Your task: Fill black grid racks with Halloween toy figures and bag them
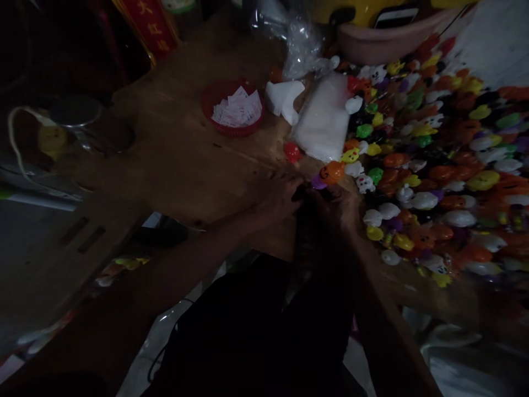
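Observation:
In the dim head view my left hand (283, 197) is near the table's front edge, fingers curled towards a dark shape beside my right hand. My right hand (342, 207) is just to its right, its fingers bent and largely in shadow. What either hand grips is too dark to name. Right above my right fingers is an orange plastic toy (332, 173) with a black smiling face, next to a purple piece (318, 182); I cannot tell whether the fingers touch them. A small red toy (292, 151) lies just beyond my left hand.
A large heap of small coloured toys (425, 182) covers the table's right side. Further back are clear plastic bags (324, 118), a red basket (233, 130) of printed slips, and a pink basin (372, 47) with a phone (397, 16) over it. A metal stool-like object (76, 113) stands left.

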The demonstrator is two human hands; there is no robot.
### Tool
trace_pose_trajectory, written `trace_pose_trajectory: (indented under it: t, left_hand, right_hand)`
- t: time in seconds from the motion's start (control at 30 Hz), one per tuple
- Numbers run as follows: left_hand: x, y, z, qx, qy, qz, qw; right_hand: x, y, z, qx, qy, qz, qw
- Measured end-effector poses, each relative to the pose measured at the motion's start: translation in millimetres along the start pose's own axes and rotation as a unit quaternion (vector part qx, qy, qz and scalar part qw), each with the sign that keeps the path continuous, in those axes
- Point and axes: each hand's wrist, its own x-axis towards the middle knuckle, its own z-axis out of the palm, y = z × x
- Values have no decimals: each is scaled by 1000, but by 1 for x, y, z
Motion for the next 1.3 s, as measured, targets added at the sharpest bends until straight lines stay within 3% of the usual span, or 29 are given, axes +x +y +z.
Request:
trace_pose_trajectory:
  t: [0.33,0.5,0.63,0.73,0.9,1.0,1.1,1.2,1.3]
  left_hand:
    - [2,-7,6,-27,12,22,999]
    - [-5,-13,14,-140,62,-5,988]
    - [-14,-6,8,-277,117,-2,954]
    - [-13,1,9,-252,112,26,961]
    - [-3,-5,24,-195,137,-1,971]
    - [1,-8,31,-189,125,-4,974]
    - [6,-8,37,-183,104,3,977]
    - [10,-7,41,-188,75,12,979]
    - [14,-9,41,-204,44,19,978]
  right_hand:
    - [-4,6,0,-70,-2,-30,997]
    - [-8,-5,-1,-72,-58,-21,996]
    - [-13,-12,-1,-103,-56,-34,993]
    - [-12,-10,5,-104,-57,-53,991]
    - [-9,-6,5,-92,-83,-45,991]
    - [-20,-5,-19,-84,-52,-41,994]
    - [-34,3,-65,-162,82,20,983]
    - [-52,11,-117,-309,203,124,921]
    - [-78,16,-153,-394,265,161,865]
